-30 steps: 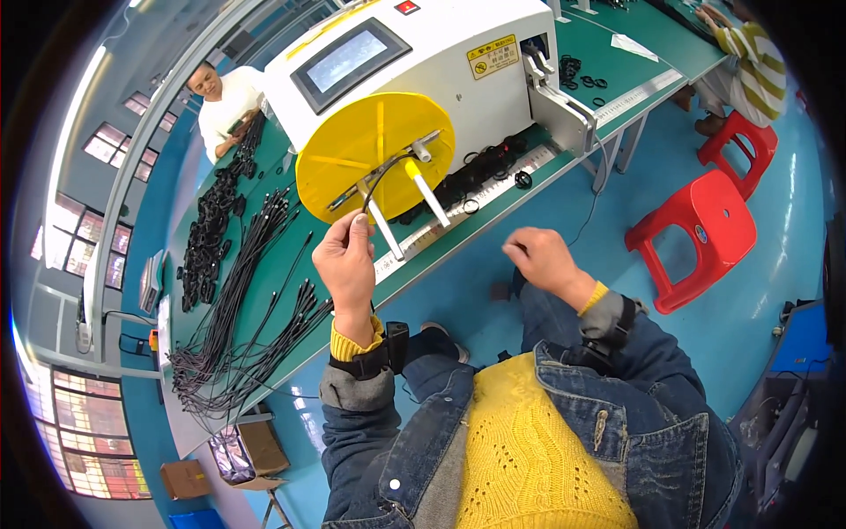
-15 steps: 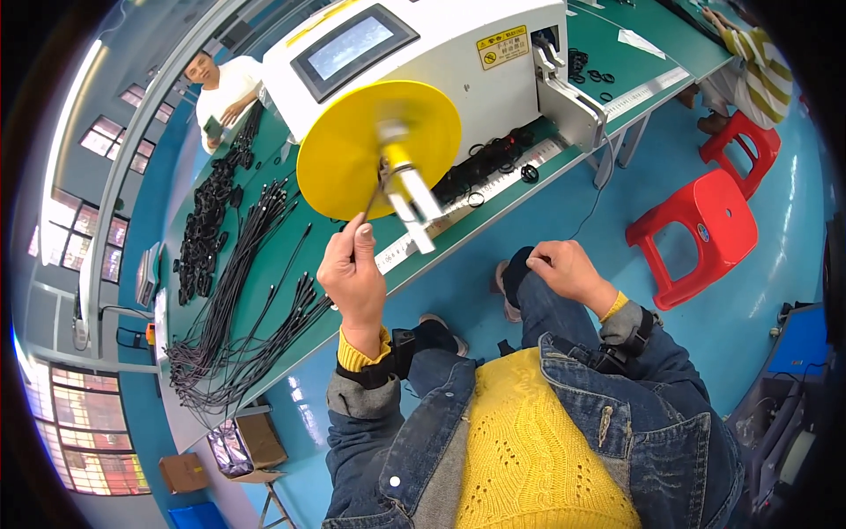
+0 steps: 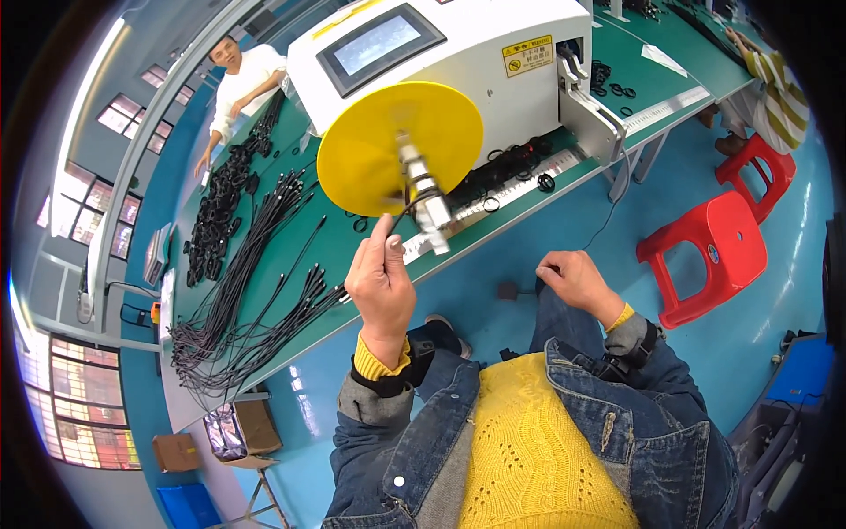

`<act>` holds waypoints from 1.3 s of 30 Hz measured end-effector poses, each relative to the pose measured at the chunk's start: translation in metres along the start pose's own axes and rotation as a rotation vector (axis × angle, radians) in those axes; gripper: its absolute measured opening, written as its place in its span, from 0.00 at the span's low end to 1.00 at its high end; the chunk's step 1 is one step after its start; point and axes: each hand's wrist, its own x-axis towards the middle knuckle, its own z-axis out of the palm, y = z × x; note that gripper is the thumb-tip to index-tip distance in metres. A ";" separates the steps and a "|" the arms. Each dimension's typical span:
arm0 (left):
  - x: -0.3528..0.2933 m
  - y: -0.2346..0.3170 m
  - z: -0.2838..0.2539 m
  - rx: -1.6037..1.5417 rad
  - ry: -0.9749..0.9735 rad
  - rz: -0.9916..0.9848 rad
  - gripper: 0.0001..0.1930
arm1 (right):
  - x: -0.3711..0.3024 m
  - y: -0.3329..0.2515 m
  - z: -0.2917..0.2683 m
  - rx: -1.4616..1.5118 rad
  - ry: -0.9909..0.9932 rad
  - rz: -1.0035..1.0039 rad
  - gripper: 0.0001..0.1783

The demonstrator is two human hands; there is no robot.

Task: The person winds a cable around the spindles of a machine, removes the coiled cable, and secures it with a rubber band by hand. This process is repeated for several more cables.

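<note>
My left hand (image 3: 381, 286) is raised before the winding machine, thumb and index finger closed on a black cable (image 3: 408, 208). From the fingertips the cable runs up to the metal spindle (image 3: 426, 189), whose outer end is smeared by motion. Behind the spindle is the machine's big yellow disc (image 3: 361, 141). My right hand (image 3: 577, 284) hovers above my right leg, fingers curled in and thumb against them, with nothing seen in it. To the left, a bundle of straight black cables (image 3: 256, 264) lies on the green table (image 3: 291, 339).
The white machine (image 3: 520, 101) carries a screen (image 3: 379, 48). Coiled black cables (image 3: 211, 220) lie at the left; black rings (image 3: 546, 182) lie by a ruler strip (image 3: 564, 161). Red stools (image 3: 718, 256) stand right, cardboard boxes (image 3: 176, 451) lower left. A person (image 3: 242, 84) reaches over the table's far side.
The view has shifted, with the machine farther right. My left hand keeps the cable, which now bends round the turning spindle. The person at the far side has lowered an arm to the table.
</note>
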 end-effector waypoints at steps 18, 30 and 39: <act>0.036 0.070 0.038 0.536 -0.181 0.282 0.12 | 0.088 -0.069 -0.025 0.093 0.198 -0.440 0.12; 0.056 0.045 0.022 0.230 -0.687 -0.046 0.30 | 0.113 -0.056 -0.037 0.422 0.157 -0.465 0.48; 0.048 0.034 0.033 0.037 -0.415 0.053 0.27 | 0.113 -0.069 -0.026 0.535 0.027 -0.449 0.48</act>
